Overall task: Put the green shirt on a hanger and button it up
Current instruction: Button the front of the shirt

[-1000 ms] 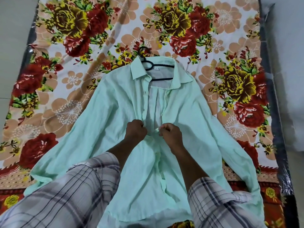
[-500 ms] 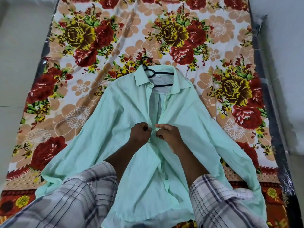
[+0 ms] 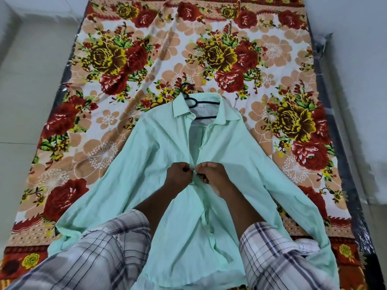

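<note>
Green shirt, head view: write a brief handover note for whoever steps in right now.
Left hand: pinches one front edge of the green shirt at mid-chest.
Right hand: pinches the facing edge, close beside the left.
Things: shirt lies face up on the floral sheet, black hanger inside the collar, hook poking out above.
Done: shirt is on the hanger.
Left: fasten the button at the hands; the front gapes from there up to the collar. Below the hands the edges overlap; whether they are buttoned cannot be told.
</note>
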